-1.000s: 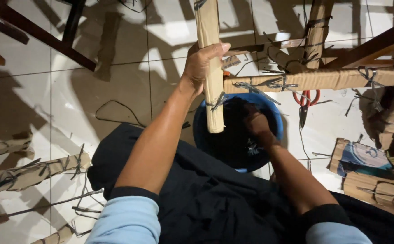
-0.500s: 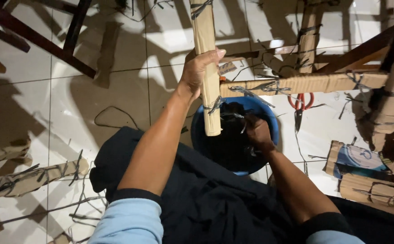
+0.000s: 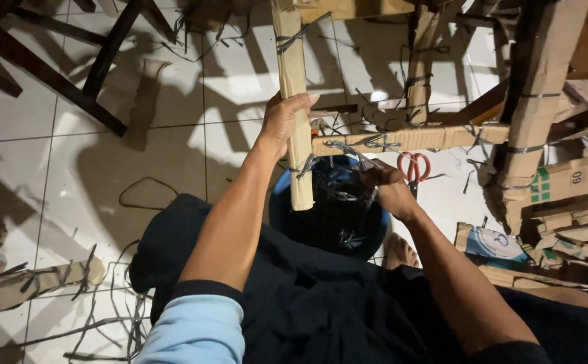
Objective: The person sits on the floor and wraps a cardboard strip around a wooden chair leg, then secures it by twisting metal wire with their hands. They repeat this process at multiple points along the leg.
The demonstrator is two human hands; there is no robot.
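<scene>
1. Fingers (image 3: 300, 101) of my left hand (image 3: 284, 125): wrapped together round an upright cardboard strut (image 3: 292, 101), thumb on the near side, grip closed on it just above a dark tie.
2. Fingers of my right hand (image 3: 385, 185): curled together and pinching thin dark strapping (image 3: 348, 152) where it runs under the joint; how tightly I hold it I cannot tell.
3. Upright cardboard strut: rolled brown cardboard, standing nearly vertical at centre frame, its lower end hanging over the bucket.
4. Horizontal cardboard bar (image 3: 415, 138): meets the upright strut at right angles just beside my left hand, bound at several places with dark strapping, running off to the right.
5. Blue bucket (image 3: 375, 236): on the floor directly below the joint, between my forearms, its inside dark and holding loose strapping.
6. Orange-handled scissors (image 3: 413, 168): lying on the tiled floor (image 3: 172, 148) just beyond my right hand, partly hidden by the bar.
7. Cardboard pieces (image 3: 570, 216): stacked at right, near the bucket.
8. Dark wooden frame (image 3: 71, 74): upper left, well apart from my hands.
9. Bound cardboard roll (image 3: 31, 286): lower left, with strapping offcuts scattered beside it.
10. Dark cloth (image 3: 321, 303): across my lap.
</scene>
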